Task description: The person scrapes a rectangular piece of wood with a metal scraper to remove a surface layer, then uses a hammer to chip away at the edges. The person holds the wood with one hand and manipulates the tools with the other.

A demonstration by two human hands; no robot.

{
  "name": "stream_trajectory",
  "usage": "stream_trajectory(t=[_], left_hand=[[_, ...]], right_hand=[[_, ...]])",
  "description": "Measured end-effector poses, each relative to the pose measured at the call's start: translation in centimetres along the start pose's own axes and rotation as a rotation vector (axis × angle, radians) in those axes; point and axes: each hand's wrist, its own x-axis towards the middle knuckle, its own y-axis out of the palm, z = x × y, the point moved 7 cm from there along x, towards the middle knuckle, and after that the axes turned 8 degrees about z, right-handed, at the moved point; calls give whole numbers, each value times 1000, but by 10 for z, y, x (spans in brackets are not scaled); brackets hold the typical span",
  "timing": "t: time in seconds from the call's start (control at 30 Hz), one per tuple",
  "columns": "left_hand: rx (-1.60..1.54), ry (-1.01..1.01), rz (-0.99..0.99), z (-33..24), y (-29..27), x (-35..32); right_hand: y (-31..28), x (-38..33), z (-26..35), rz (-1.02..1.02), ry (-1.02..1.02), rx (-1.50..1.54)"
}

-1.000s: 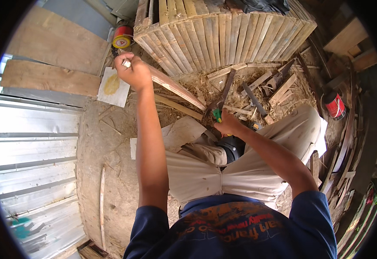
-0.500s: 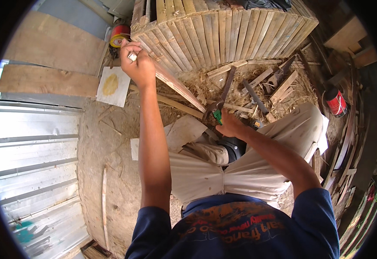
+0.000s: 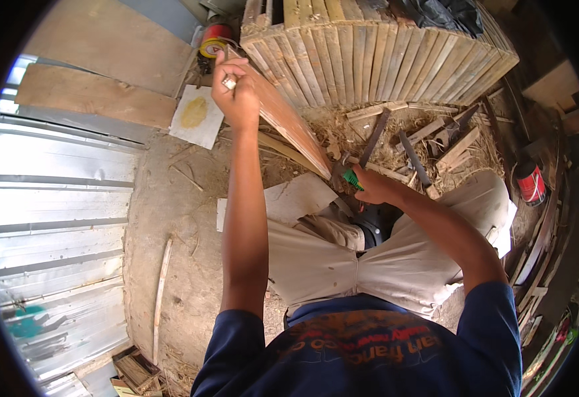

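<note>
My left hand (image 3: 236,96) is closed around the upper part of a long wooden board (image 3: 283,119), held at a slant with its lower end down by my right hand. A small whitish thing (image 3: 229,84) shows at the left fingers; I cannot make out what it is. My right hand (image 3: 377,185) grips a tool by its green handle (image 3: 352,178). The tool's dark head lies against or close beside the board's lower end, and its shape is hard to tell. Pale sheets (image 3: 296,198) lie on the ground below the board, beside my folded legs.
A curved structure of wooden slats (image 3: 369,63) stands ahead, with black plastic (image 3: 451,14) on top. Wood offcuts (image 3: 458,149) and shavings litter the ground. A red can (image 3: 531,184) is at right, another red can (image 3: 216,40) at upper left. Metal sheeting (image 3: 57,212) forms the left wall.
The whole view has shifted, so most things sit further right. The board has turned and shows more of its broad face. Both hands keep their grips.
</note>
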Motion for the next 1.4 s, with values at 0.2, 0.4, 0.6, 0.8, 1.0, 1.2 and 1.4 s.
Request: stream_trajectory(t=[0.2,0.4,0.6,0.8,1.0,1.2,1.4], left_hand=[[-30,-32,-29,5,-3,-2],[-28,38,-80,5,19,-9],[0,19,-83,2,26,-9],[77,30,-95,-3,31,-11],[14,9,-89,2,21,-10],[30,33,-99,1,25,-11],[127,82,-113,-3,39,-10]], right_hand=[[-2,5,6,36,1,-44],[13,-12,6,-137,166,73],[48,-13,9,-43,357,1172],[80,-6,42,-107,442,2058],[69,-25,33,-278,566,1166],[33,-34,29,-240,449,246],[86,-19,29,-96,412,1984]])
